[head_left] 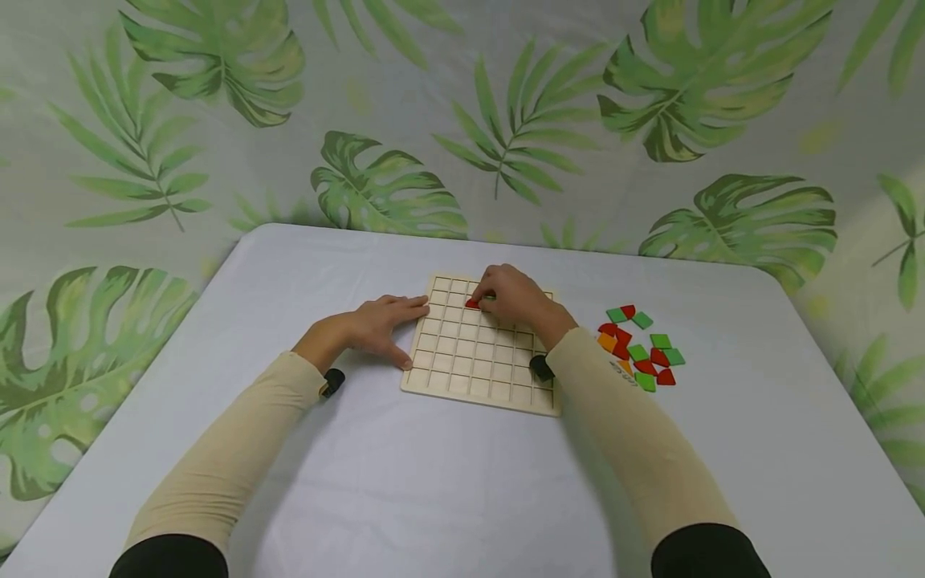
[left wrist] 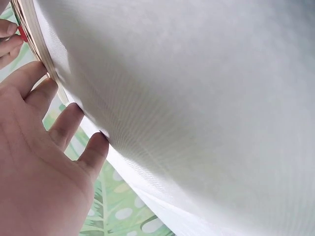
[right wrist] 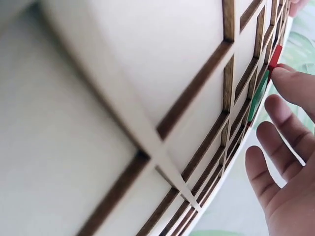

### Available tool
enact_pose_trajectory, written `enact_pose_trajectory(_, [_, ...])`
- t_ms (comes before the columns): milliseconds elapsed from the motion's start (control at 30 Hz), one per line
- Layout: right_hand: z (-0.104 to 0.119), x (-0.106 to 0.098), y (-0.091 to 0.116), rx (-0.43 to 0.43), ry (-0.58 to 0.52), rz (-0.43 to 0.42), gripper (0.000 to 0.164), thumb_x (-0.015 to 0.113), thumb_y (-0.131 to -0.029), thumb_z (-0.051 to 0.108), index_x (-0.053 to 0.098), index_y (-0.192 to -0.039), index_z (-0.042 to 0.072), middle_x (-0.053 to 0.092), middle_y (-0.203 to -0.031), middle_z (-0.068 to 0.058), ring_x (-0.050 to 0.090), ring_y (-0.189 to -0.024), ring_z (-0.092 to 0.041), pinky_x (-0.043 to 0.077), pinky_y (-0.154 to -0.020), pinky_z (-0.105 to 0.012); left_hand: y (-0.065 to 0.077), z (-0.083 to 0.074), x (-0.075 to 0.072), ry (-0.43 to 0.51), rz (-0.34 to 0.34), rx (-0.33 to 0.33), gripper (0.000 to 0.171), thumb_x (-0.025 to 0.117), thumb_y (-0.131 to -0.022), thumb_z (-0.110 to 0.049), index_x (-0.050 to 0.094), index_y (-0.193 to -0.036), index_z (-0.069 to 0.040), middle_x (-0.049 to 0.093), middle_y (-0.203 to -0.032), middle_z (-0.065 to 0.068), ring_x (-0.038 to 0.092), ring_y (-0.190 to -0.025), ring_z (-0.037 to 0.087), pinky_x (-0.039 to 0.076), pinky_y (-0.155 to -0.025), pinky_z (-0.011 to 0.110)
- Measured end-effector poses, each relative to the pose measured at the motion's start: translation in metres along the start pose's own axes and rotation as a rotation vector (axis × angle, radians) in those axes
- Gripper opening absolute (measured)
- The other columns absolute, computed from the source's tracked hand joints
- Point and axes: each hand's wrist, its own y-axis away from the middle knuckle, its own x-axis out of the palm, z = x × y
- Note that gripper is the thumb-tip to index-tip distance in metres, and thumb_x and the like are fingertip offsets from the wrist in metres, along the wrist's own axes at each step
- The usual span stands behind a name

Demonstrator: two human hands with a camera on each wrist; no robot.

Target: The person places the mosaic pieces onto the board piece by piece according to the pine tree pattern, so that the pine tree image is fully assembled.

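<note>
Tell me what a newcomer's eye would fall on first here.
Probably the leaf-print backdrop behind the white table, its big green leaves spanning the top of the head view. Next, the bright red, green and orange pieces scattered on the table to the right of the pale gridded board. Then the right hand pinching a red piece towards the board's far edge, with the left hand at its left edge.

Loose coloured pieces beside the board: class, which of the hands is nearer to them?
Right. The right hand is over the board, left of the loose pieces; the left hand touches the board's left edge, farther.
</note>
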Motion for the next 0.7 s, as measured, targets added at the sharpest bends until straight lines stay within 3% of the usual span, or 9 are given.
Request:
enact_pose_trajectory(200, [-0.0010, -0.0012, -0.0004, 0.051, -0.041, 0.005, 0.021, 0.062, -0.096, 0.015, 0.078, -0.109, 0.011, 0.063, -0.111, -0.011, 0.056, -0.099, -0.026, 0.049, -0.087, -0.040, 0.0001, -0.0002, -0.0005, 0.005, -0.005, -0.007, 0.100, 0.080, -0.079, -0.043, 0.025, -0.159, -0.017, 0.011, -0.170, 0.001, 0.015, -0.154, 0.035, 0.022, -0.119, 0.062])
enact_pose_trajectory(533, [0.0019, 0.0009, -0.0025, 0.076, 0.056, -0.013, 0.018, 0.066, -0.094, 0.019, 0.079, -0.107, 0.018, 0.061, -0.111, -0.010, 0.052, -0.098, -0.026, 0.047, -0.083, -0.039, 0.0004, 0.0003, -0.0015, 0.000, -0.009, -0.007, 0.100, 0.080, -0.079, -0.044, 0.026, -0.159, -0.017, 0.012, -0.170, 0.000, 0.015, -0.154, 0.035, 0.022, -0.120, 0.062])
enact_pose_trajectory(700, [0.0013, 0.0012, -0.0012, 0.094, 0.049, 0.000, 0.020, 0.065, -0.095, 0.021, 0.078, -0.109, 0.018, 0.060, -0.116, -0.011, 0.052, -0.103, -0.027, 0.047, -0.086, -0.040, -0.0007, -0.0004, -0.0007, 0.009, -0.003, -0.006, 0.100, 0.080, -0.079, -0.044, 0.026, -0.159, -0.017, 0.011, -0.170, 0.001, 0.015, -0.154, 0.035, 0.022, -0.119, 0.062])
